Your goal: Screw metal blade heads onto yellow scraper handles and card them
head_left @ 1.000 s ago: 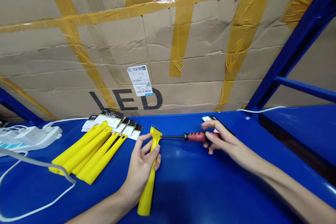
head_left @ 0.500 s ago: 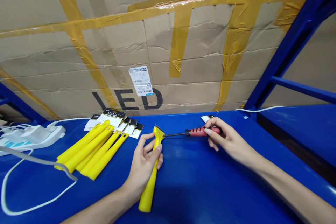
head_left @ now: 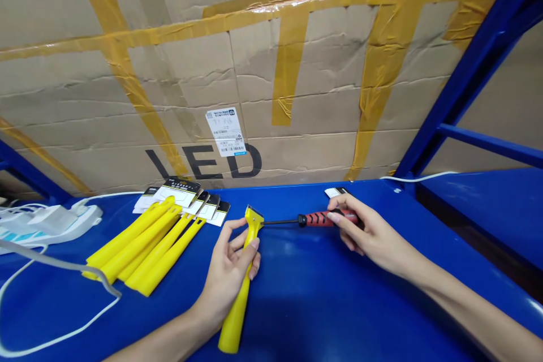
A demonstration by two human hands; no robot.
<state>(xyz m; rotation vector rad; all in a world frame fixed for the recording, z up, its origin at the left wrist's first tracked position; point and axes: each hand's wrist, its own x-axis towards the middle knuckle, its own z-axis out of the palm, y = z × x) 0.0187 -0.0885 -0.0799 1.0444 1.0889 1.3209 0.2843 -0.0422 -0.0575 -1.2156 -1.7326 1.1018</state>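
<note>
My left hand [head_left: 232, 263] is closed around a yellow scraper [head_left: 237, 311], just below its head, which points away from me. A dark blade edge shows at the top of that head. Between the fingers and thumb of my right hand [head_left: 365, 232] is the red and black handle of a screwdriver [head_left: 316, 219]. Its shaft runs level to the left, and the tip meets the right side of the scraper's head. To the left lie several more yellow scrapers [head_left: 165, 254] in a fanned pile, their heads by black and white cards [head_left: 180, 191].
A white power strip [head_left: 80, 223] with plugs and a looping cable [head_left: 55, 263] lies at the left. Behind the blue shelf surface [head_left: 318, 305] stands a large taped cardboard box [head_left: 254, 85]. Another small card [head_left: 337, 192] lies beyond my right hand. Blue metal posts [head_left: 458, 73] flank the box.
The scraper and both hands keep nearly the same pose. My right fingers have shifted slightly on the screwdriver handle, whose markings appear turned. The view has moved a little.
</note>
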